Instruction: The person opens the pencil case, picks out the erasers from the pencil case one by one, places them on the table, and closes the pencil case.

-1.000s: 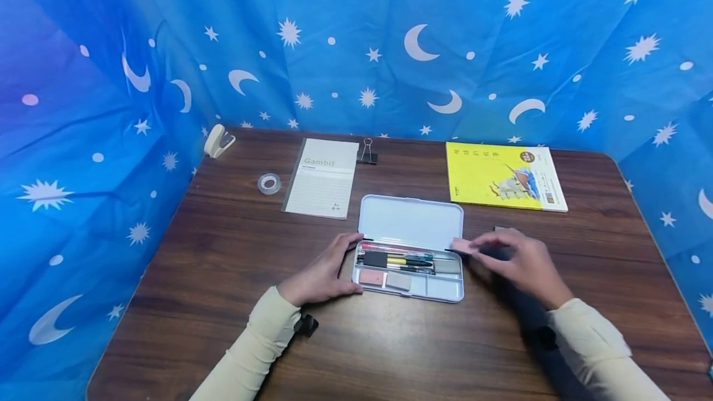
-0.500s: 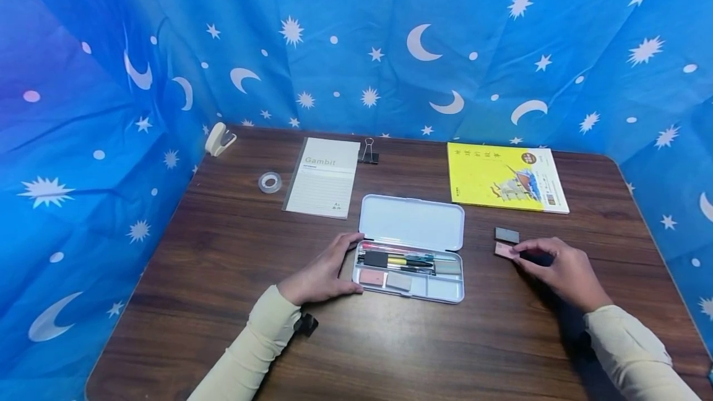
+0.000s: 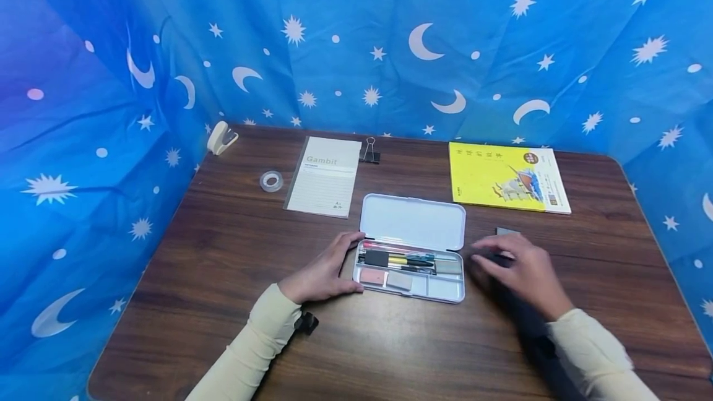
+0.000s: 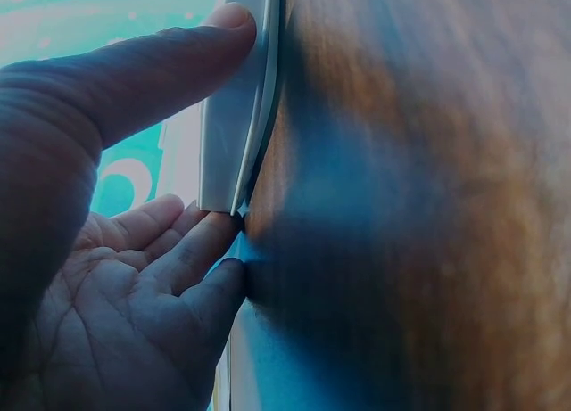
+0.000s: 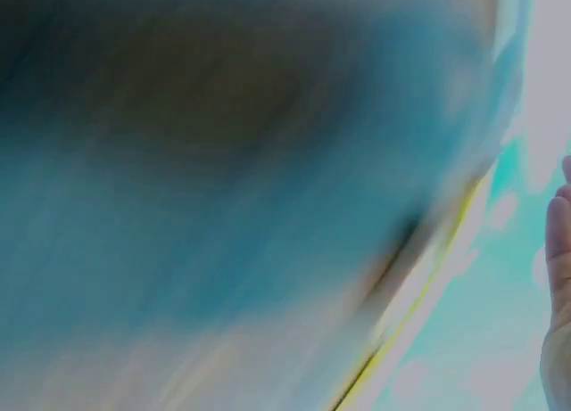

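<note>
An open white pencil case (image 3: 412, 221) lies with its lid tipped back. My left hand (image 3: 320, 271) grips its left end, the thumb at the front corner and the fingers at the hinge corner. In the left wrist view the thumb (image 4: 178, 68) lies against the case's side (image 4: 236, 117). Inside are several pens (image 3: 398, 258), a pink eraser (image 3: 372, 276), a grey eraser (image 3: 398, 280) and another grey block (image 3: 447, 267). My right hand (image 3: 523, 265) hovers just right of the case, thumb and finger apart, nothing visible between them. Behind it a grey block (image 3: 505, 231) peeks out, mostly hidden.
A yellow book (image 3: 496, 175) lies at the back right. Toward the back left are a Gambit notebook (image 3: 325, 181), a black binder clip (image 3: 370, 155), a tape roll (image 3: 271, 181) and a white stapler (image 3: 220, 138). Blue star-patterned cloth (image 3: 356, 48) hangs around the table.
My right hand carried a pink eraser from the case's right end, laid it beside the grey block on the table, let go, and came back left toward the case. My left hand stayed put.
</note>
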A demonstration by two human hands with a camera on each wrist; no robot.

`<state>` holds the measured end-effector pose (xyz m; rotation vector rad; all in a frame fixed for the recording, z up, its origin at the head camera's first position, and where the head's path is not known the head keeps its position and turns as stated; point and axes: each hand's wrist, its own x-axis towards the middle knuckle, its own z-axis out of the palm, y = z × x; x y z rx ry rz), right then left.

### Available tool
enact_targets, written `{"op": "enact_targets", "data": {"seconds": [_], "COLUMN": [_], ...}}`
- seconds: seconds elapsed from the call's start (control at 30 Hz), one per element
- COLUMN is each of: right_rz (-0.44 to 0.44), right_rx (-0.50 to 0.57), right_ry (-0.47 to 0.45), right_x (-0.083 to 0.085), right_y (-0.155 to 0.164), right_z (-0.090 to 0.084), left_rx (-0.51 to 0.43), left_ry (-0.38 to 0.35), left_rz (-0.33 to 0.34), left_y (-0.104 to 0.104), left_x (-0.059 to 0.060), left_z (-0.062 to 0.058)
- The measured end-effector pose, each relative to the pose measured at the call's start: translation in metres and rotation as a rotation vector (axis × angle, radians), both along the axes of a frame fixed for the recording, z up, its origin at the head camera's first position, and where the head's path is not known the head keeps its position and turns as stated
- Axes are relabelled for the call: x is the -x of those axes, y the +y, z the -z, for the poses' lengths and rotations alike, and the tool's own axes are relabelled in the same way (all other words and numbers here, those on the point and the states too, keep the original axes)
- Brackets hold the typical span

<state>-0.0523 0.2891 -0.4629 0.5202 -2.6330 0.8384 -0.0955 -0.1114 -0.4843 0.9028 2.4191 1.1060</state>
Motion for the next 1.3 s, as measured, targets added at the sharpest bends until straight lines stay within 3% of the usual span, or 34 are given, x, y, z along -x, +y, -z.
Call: {"op": "enact_targets", "data": {"seconds": [0.07,0.17,0.4,0.63,0.97,1.1,1.3], "right_rz": [-0.087,-0.165,-0.234,-0.242,-0.261,-0.269,-0.255], "right_rx": [0.027,0.051,0.038,0.005,-0.04,-0.036,-0.029], "right_ry": [0.001,-0.087,-0.268,-0.266,-0.32,-0.291,-0.251], "right_x": [0.004,0.01,0.023,0.028,0.033,0.033,0.034], "right_y": [-0.03,-0.071,-0.128,-0.14,-0.145,-0.147,-0.149], "right_z": [-0.002,-0.004,0.005,0.012,0.006,0.008,0.01], "left_rx": [-0.001,-0.003,-0.009,-0.01,-0.021,-0.018,-0.019], "left_ry": [0.002,-0.006,-0.013,-0.011,0.016,0.009,0.007], "left_rz": [-0.001,-0.004,0.001,0.006,0.009,0.014,0.016], "left_y": [0.0,-0.001,0.001,0.001,-0.001,-0.001,-0.001], "left_x": [0.0,-0.001,-0.001,-0.001,0.002,0.001,0.001], "left_z": [0.0,0.001,0.003,0.003,0.006,-0.001,-0.001]}}
